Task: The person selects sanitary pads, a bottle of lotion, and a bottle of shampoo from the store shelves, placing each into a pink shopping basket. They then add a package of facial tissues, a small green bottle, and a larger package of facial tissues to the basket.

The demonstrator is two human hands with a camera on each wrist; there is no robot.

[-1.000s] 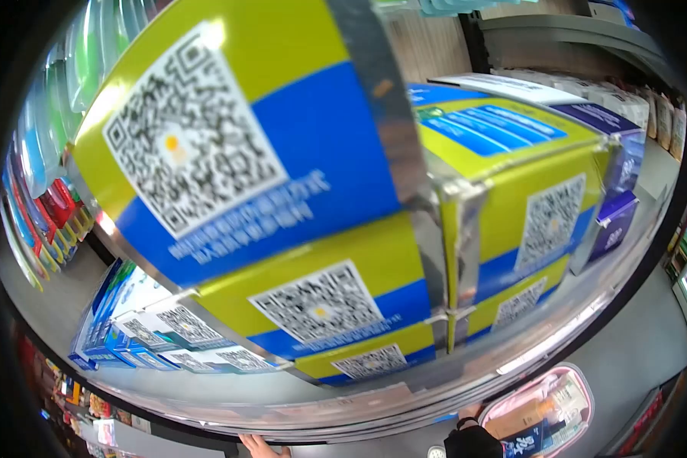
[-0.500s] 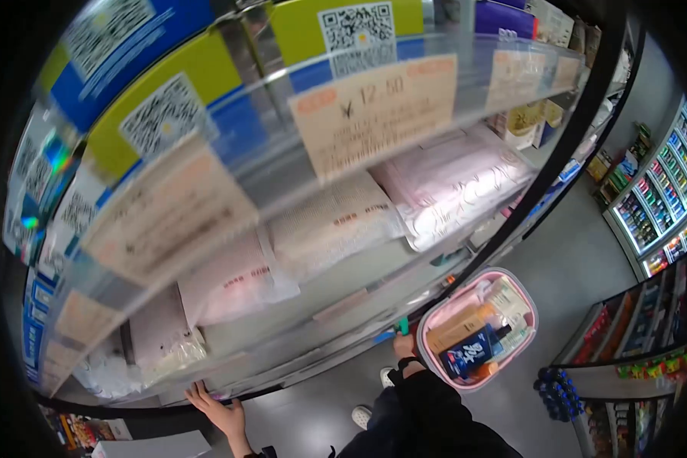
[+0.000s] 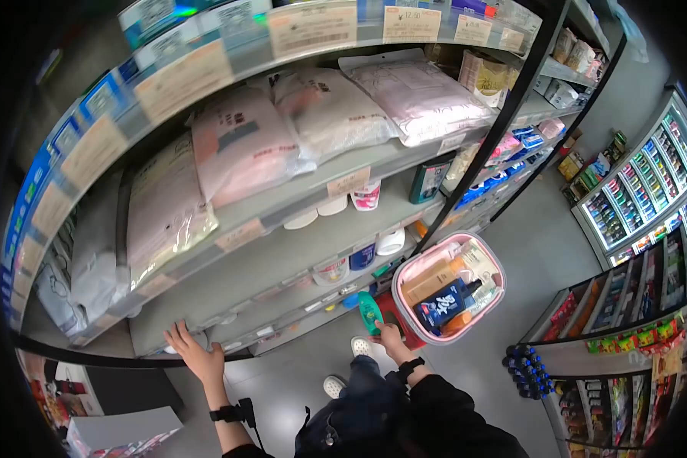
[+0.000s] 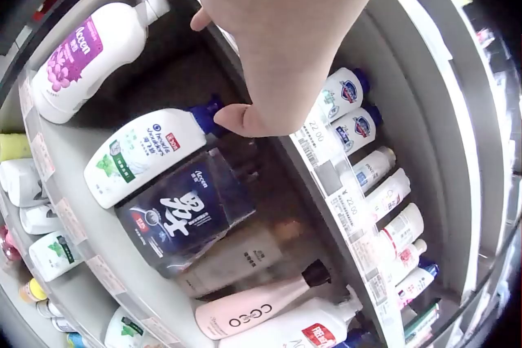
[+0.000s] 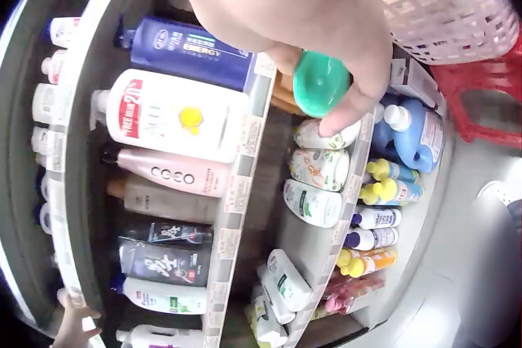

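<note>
My right hand [image 3: 391, 340] grips a green bottle [image 3: 370, 311] beside a pink basket [image 3: 498, 294]. In the right wrist view the bottle's round green end [image 5: 320, 83] faces the camera between thumb and fingers. My left hand [image 3: 196, 355] has its fingers spread and rests on a shelf edge at the left. The left wrist view shows its thumb [image 4: 236, 119] stretched out in front of the blue cap of a white shampoo bottle [image 4: 147, 152]; most of the fingers are hidden there. In the basket lie a dark blue pump bottle [image 3: 444, 305] and a brown package [image 3: 431, 281].
Below the pink basket stands a red basket [image 3: 406, 324]. Bagged textile packs [image 3: 244, 145] fill the shelf above my hands. Bottles such as a pink one [image 5: 175, 170] line the lower shelves. A drinks cooler [image 3: 641, 187] and snack racks [image 3: 626, 336] flank the aisle at the right.
The head view has tilted down from boxes on an upper shelf to the lower shelves, basket and both hands. The green bottle in my right hand now shows more fully.
</note>
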